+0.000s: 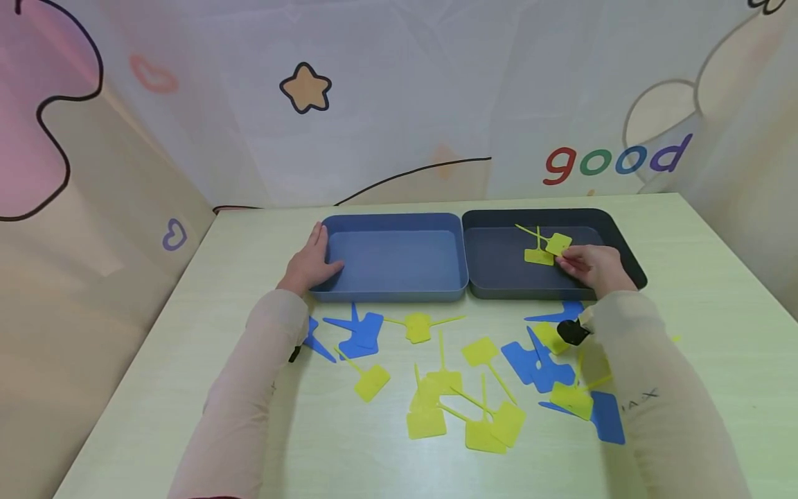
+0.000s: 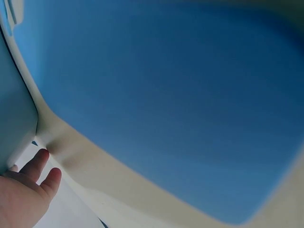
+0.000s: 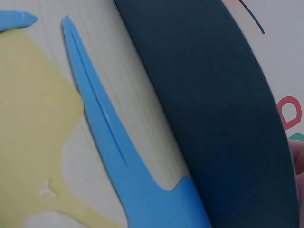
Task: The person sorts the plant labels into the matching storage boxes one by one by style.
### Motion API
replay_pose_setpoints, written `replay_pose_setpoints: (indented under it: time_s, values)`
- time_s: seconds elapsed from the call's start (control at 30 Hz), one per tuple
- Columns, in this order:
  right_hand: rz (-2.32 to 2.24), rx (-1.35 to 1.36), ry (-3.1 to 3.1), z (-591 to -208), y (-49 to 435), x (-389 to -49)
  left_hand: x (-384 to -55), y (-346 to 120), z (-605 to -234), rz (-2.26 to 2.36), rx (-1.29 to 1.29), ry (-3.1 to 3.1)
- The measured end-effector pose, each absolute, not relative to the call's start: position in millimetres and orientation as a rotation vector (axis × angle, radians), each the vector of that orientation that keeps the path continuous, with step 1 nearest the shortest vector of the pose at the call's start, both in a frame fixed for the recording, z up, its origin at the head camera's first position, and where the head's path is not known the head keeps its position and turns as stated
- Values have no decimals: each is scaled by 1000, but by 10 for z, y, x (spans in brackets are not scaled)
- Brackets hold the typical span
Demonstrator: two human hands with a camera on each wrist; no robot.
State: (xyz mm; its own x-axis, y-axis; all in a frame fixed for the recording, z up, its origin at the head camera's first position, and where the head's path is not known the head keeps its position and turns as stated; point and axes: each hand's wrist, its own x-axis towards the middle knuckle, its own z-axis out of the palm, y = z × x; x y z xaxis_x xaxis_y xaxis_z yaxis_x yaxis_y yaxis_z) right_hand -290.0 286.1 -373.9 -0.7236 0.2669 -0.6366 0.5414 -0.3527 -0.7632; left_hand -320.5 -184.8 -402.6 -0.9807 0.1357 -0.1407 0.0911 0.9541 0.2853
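Observation:
My left hand [image 1: 308, 260] rests at the left rim of a blue tray [image 1: 399, 260], fingers straight and thumb reaching inside; in the left wrist view its spread fingers [image 2: 50, 183] show at lower left. Over the dark tray [image 1: 499, 256] beside it, my right hand [image 1: 595, 267] pinches a yellow plant label [image 1: 559, 244] by its lower edge, the stem pointing up left. A second yellow label [image 1: 538, 258] is just behind and left of it; whether the fingers touch that one I cannot tell. The right wrist view shows mostly the dark tray's outer wall [image 3: 213, 104].
Yellow labels [image 1: 425, 423] and blue labels [image 1: 364, 336] lie scattered and overlapping on the pale table [image 1: 349, 457] in front of the trays. More blue labels [image 1: 607, 416] lie near the right forearm. A printed cloth [image 1: 399, 104] hangs behind the trays.

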Motion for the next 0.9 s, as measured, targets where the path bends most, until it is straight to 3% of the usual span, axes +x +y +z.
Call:
replay_pose_setpoints:
  time_s: [0.37, 0.9]
  values:
    - [-2075, 1147, 1767, -3756, 2850, -2932, -3206, -1860, -4034, 416, 191, 2953]
    - [-1824, 1048, 1980, -3717, 2889, -2917, -3199, -1857, -4020, 433, 183, 2950]
